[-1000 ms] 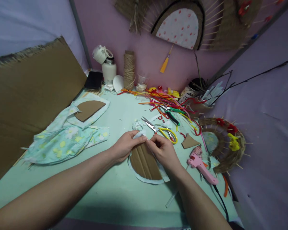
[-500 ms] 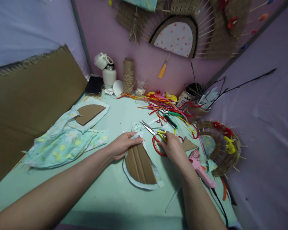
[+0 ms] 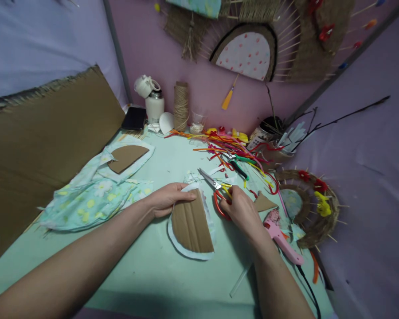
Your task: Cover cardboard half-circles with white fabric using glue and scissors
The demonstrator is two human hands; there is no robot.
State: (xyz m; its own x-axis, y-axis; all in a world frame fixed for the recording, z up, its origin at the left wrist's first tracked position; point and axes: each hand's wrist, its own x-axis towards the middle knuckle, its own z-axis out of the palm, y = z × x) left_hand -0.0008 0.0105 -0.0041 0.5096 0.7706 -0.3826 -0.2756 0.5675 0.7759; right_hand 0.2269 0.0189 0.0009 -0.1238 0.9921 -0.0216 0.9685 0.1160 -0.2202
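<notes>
The left hand (image 3: 166, 200) pinches the cardboard (image 3: 192, 226), seemingly light and stiff inside its soft cloth rim (image 3: 186, 252), best held mid-body; the right hand (image 3: 242, 207) grips scissors (image 3: 209, 180).

- I see a brown cardboard half-circle (image 3: 191, 226), its creased face toward me, curved side left and straight side right.
- From here I make out pale fabric (image 3: 186, 251) bordering the cardboard: a light rim around the curve and a faintly patterned strip along the straight side.
- I have the scissors (image 3: 217, 185) just right of the cardboard's upper end, silver blades pointing up and left, one handle loop red and the other yellow, partly hidden.
- I view both above the pale green table (image 3: 126, 270).
</notes>
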